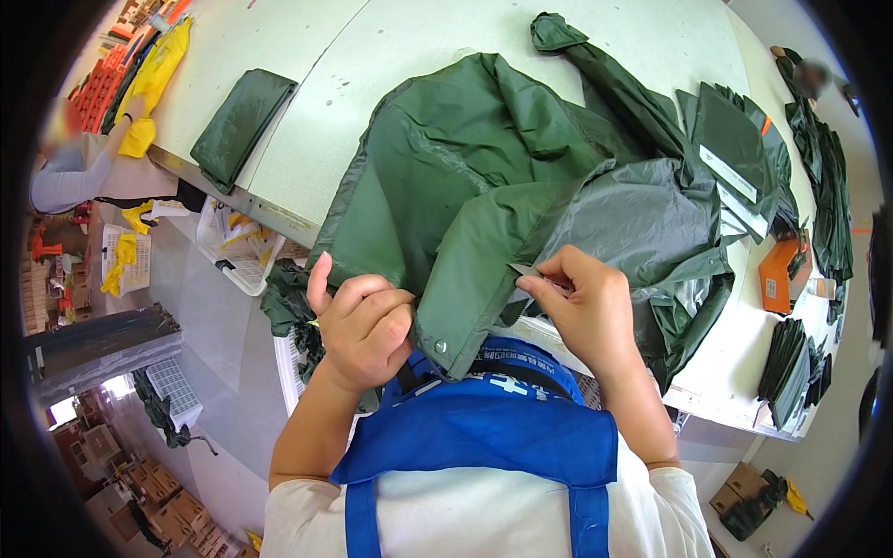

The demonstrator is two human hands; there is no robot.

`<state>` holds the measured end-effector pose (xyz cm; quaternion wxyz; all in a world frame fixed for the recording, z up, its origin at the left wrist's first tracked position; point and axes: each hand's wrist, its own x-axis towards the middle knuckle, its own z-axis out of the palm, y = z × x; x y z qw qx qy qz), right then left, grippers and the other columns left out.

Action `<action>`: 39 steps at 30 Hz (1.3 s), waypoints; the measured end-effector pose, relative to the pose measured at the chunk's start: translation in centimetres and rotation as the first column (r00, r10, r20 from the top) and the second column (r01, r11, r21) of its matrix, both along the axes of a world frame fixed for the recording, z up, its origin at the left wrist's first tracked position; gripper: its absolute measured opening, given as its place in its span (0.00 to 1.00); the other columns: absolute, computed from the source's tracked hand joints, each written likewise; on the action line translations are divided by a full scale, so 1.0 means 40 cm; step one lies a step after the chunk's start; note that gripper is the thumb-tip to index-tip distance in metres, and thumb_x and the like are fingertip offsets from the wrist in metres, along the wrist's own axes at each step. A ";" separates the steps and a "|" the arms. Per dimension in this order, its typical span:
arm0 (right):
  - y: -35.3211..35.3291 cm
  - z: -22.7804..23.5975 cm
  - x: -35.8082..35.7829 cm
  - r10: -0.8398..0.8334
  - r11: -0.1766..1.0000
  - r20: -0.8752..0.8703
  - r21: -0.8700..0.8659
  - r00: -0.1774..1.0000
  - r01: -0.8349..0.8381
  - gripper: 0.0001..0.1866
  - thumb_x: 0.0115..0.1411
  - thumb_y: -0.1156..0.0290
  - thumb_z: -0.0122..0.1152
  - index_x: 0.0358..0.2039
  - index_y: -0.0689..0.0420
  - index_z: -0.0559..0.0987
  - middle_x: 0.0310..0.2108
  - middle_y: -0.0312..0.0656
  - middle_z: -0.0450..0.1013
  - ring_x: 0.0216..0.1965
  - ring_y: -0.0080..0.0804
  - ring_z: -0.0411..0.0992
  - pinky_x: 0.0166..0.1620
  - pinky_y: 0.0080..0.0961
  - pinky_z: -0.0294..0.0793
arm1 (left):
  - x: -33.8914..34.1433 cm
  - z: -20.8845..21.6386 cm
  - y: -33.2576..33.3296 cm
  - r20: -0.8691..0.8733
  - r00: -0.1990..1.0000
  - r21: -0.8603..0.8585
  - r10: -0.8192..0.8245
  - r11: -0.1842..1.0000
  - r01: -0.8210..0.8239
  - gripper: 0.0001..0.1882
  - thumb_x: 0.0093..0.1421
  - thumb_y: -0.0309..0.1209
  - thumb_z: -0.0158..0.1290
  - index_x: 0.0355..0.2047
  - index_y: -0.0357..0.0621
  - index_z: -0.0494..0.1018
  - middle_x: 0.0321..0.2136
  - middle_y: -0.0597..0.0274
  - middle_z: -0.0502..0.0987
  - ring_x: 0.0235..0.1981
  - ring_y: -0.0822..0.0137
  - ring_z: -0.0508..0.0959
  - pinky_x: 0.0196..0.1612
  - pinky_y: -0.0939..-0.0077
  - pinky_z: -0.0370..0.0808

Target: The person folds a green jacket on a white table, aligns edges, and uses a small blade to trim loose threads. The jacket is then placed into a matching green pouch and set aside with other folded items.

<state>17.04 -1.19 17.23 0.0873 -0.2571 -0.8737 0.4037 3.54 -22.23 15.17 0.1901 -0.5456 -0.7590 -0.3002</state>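
Centre frame: green flap (479, 251) slants between your hands.
Left hand (361, 327): curled, hold unclear. Right hand (588, 296): pinching grey sliver (523, 270).

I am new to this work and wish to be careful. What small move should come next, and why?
Probably use the left hand to steady the green garment before moving the small grey pointed item. The right hand pinches that item with its tip close to the cloth, the left hand is at the garment's near edge, and the cloth lies in loose folds.
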 end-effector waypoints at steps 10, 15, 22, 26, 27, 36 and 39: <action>0.021 -0.079 -0.011 -0.499 0.405 -0.112 -0.907 0.860 0.117 0.10 0.61 0.66 0.59 0.33 0.61 0.73 0.19 0.26 0.61 0.17 0.10 0.51 0.19 0.13 0.48 | 0.004 -0.021 -0.020 -0.046 0.995 -0.054 -0.090 0.995 0.088 0.05 0.44 0.27 0.55 0.22 0.51 0.70 0.26 0.72 0.76 0.29 0.69 0.75 0.62 0.50 0.55; 0.027 -0.090 -0.036 -0.472 0.379 -0.089 -0.919 0.877 0.111 0.05 0.59 0.73 0.60 0.29 0.58 0.74 0.17 0.24 0.59 0.15 0.11 0.51 0.18 0.14 0.46 | -0.018 0.025 -0.023 0.224 0.952 -0.194 -0.208 0.948 0.253 0.06 0.41 0.23 0.52 0.20 0.50 0.71 0.27 0.70 0.77 0.30 0.65 0.75 0.57 0.53 0.63; 0.008 -0.093 -0.014 -0.489 0.318 -0.119 -0.947 0.864 0.050 0.05 0.60 0.76 0.59 0.28 0.58 0.73 0.18 0.25 0.61 0.14 0.11 0.52 0.18 0.13 0.47 | -0.008 0.120 0.123 0.427 0.891 -0.074 -0.155 0.976 0.206 0.15 0.46 0.33 0.65 0.31 0.40 0.74 0.32 0.55 0.76 0.33 0.56 0.75 0.37 0.67 0.71; 0.005 -0.091 0.002 -0.477 0.348 -0.139 -0.937 0.868 0.041 0.05 0.60 0.76 0.59 0.28 0.58 0.73 0.17 0.25 0.60 0.14 0.10 0.52 0.17 0.13 0.47 | 0.030 0.046 0.202 0.307 0.943 -0.220 -0.130 0.954 0.203 0.10 0.49 0.29 0.62 0.30 0.41 0.72 0.29 0.58 0.74 0.31 0.55 0.73 0.36 0.68 0.71; 0.003 -0.093 0.007 -0.478 0.362 -0.143 -0.931 0.866 0.047 0.05 0.60 0.76 0.59 0.28 0.58 0.73 0.17 0.25 0.60 0.14 0.10 0.52 0.17 0.13 0.47 | 0.029 0.032 0.207 0.279 0.949 -0.258 -0.147 0.940 0.222 0.09 0.51 0.27 0.61 0.30 0.41 0.72 0.28 0.58 0.73 0.30 0.55 0.73 0.35 0.68 0.71; -0.015 -0.105 0.032 -0.453 0.486 -0.185 -0.871 0.872 0.068 0.06 0.61 0.76 0.58 0.26 0.57 0.72 0.17 0.22 0.59 0.17 0.08 0.52 0.20 0.12 0.48 | 0.064 0.031 0.231 0.706 0.695 -0.055 -0.137 0.968 0.247 0.12 0.53 0.26 0.62 0.33 0.39 0.69 0.22 0.62 0.72 0.21 0.70 0.73 0.26 0.78 0.71; -0.012 -0.113 0.041 -0.423 0.514 -0.187 -0.855 0.887 0.065 0.07 0.60 0.76 0.59 0.25 0.57 0.72 0.17 0.21 0.59 0.19 0.07 0.52 0.21 0.11 0.49 | 0.066 0.000 0.247 0.601 0.787 -0.078 -0.141 0.969 0.233 0.09 0.56 0.25 0.58 0.32 0.38 0.69 0.23 0.61 0.72 0.22 0.69 0.73 0.26 0.77 0.71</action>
